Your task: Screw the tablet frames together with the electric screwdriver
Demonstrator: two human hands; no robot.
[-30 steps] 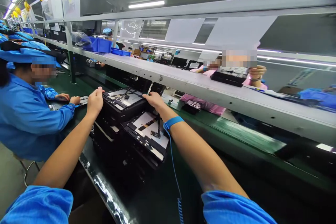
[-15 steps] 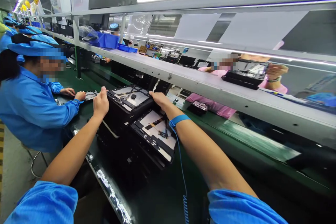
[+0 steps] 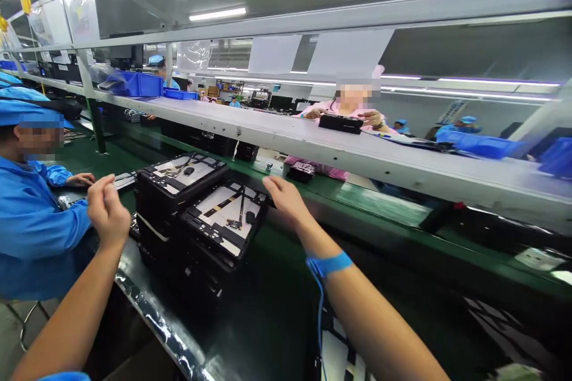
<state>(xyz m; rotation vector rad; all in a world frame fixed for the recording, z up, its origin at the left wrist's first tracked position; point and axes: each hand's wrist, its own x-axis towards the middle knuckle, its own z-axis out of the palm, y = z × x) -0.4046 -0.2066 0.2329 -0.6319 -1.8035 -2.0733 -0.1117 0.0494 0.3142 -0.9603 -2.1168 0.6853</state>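
Two stacks of rectangular black-and-silver panels [image 3: 218, 229] stand already piled left of centre; a similar panel [image 3: 334, 348] lies apart at bottom. Left hand [image 3: 108, 211] and right hand [image 3: 286, 199], half-open, are empty.

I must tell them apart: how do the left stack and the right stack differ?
The left stack rises higher than the right stack. On the left stack, a dark lump lies near the middle; on the right stack, a dark lump lies near the right edge. Both are black-sided, with pale panels on top.
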